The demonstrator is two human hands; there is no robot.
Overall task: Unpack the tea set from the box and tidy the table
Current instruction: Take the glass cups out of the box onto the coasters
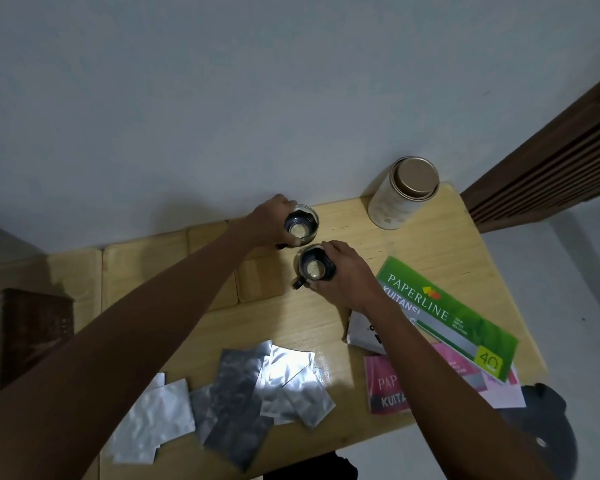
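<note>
Two glass cups w/ dark sleeves stand side by side near the far edge of a wooden table (430,237), almost touching. Left hand (274,220) has fingers curled round the far cup (301,225). Right hand (343,271) has fingers curled round the near cup (313,266), whose handle points toward the viewer. Behind-right: a tall tin (400,194) w/ gold lid. Right of the cups: green receipt pad (454,313) over pink pads (383,384). Near edge: scattered foil sachets (243,386).

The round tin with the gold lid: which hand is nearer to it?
Right. The right hand, holding a glass cup, is below-left of the tin; the left hand is further left.
</note>
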